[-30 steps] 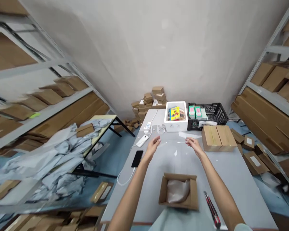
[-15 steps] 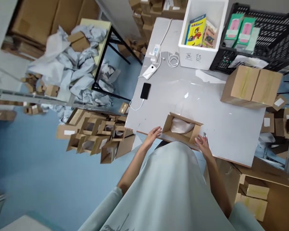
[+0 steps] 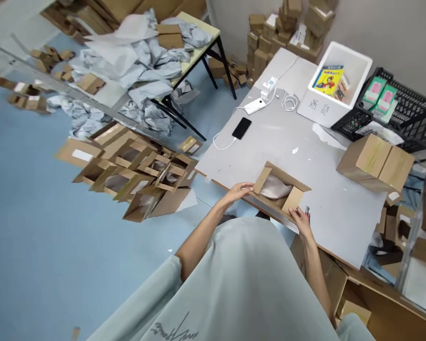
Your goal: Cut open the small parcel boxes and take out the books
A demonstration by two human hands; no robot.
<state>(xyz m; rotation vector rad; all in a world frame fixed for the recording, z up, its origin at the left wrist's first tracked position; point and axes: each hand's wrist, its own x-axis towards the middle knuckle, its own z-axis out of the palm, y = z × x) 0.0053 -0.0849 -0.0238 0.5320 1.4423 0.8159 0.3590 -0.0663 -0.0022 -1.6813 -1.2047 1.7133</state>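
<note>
A small open cardboard box sits at the near edge of the grey table, with a white wrapped item inside. My left hand grips the box's left end, fingers curled on its flap. My right hand holds the box's right end, fingers pressed to the cardboard. A red and black utility knife lies on the table just beyond my right hand.
A black phone on a white cable, a power strip, a white foam bin of booklets, a black crate and a taped carton occupy the table. Several open boxes litter the blue floor at left.
My hands came back from the table's middle to the near box and took hold of its two ends. The view swung down and left, showing the floor and my shirt.
</note>
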